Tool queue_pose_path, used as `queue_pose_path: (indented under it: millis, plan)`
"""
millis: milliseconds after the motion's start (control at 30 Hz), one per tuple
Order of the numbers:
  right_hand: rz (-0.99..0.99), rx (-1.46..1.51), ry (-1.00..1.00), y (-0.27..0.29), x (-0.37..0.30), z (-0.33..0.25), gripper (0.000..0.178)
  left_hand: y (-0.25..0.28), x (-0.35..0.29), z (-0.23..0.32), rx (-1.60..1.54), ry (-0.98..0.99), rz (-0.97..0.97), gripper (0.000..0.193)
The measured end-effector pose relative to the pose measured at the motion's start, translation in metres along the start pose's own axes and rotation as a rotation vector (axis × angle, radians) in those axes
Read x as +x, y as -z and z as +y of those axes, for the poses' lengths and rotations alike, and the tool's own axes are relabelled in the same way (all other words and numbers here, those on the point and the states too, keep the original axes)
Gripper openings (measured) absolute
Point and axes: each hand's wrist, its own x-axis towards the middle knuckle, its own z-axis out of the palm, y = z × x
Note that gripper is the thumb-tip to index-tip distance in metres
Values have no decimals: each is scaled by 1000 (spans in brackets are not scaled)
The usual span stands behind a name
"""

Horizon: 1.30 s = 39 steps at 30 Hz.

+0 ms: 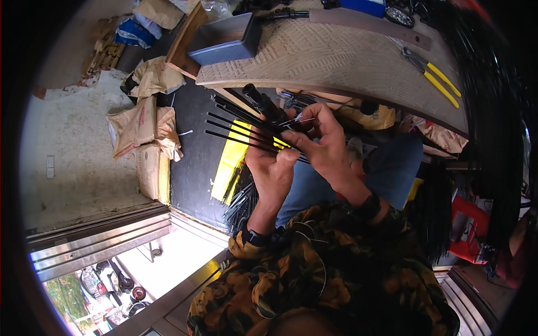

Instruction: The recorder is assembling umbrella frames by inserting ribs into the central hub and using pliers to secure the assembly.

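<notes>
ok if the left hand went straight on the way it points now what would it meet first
Beyond the black rods and dark tube already at it, the left hand would probably meet the near edge of the workbench first, though their relative heights are hard to judge.

free: mid tabletop (336, 59) | obstacles: black rods (241, 113), grey bin (227, 54), yellow-handled pliers (434, 82)

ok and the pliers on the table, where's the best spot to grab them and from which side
Probably by both yellow handles, coming from the near right side. The pliers lie on the table with the dark head pointing away to the left and the handles toward the near right edge, a narrow gap between them, so fingers could likely close around both.
</notes>
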Motion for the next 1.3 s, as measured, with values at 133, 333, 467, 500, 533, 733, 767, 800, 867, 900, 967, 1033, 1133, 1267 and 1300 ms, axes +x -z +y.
queue_pose_path:
  millis: [133, 333, 467, 500, 533, 733, 767, 800, 867, 900, 967, 1033, 1133, 1267, 1300]
  plan:
    - [44, -27, 32, -8, -4, 10, 32, -1, 1, 6, -229, 266, 210, 33]
    - [-169, -16, -43, -1, -4, 1, 21, 19, 6, -1, -548, 374, 233, 21]
    - [-68, -22, 97, 0, -6, 9, 17, 14, 3, -8, -579, 356, 241, 20]
    - [-67, -21, 96, -1, -6, 8, 17, 12, 3, -8, -542, 332, 278, 19]
    - [-60, -103, 80, -1, -6, 6, 17, 11, 3, -8, -506, 308, 314, 19]
    - [-131, -46, -57, 6, 2, 7, 15, 10, -1, -13, -334, 220, 307, 23]
    - [-176, 19, -90, 7, 3, 7, 15, 10, -3, -12, -335, 221, 305, 23]
    - [-174, 18, -90, 7, 3, 6, 15, 11, -5, -12, -262, 218, 282, 26]
    - [-140, 59, -99, 4, 2, 5, 15, 9, -6, -11, -191, 216, 257, 29]
    - [-139, 58, -100, 2, 0, 3, 15, 4, -6, -9, -164, 173, 218, 32]
    - [-66, -53, -11, -3, -6, -6, 16, 3, -8, -11, -154, 150, 172, 39]
    - [-76, -54, 78, -2, -8, 3, 16, 2, -7, -12, -265, 175, 182, 39]
    - [-92, -66, 156, 0, -8, 5, 16, 5, -6, -15, -461, 253, 215, 38]
    - [-109, -134, 105, 2, -7, 1, 15, 8, -6, -21, -522, 208, 162, 32]
    - [-108, -133, 106, 3, -5, -2, 15, 8, -6, -22, -502, 205, 210, 31]
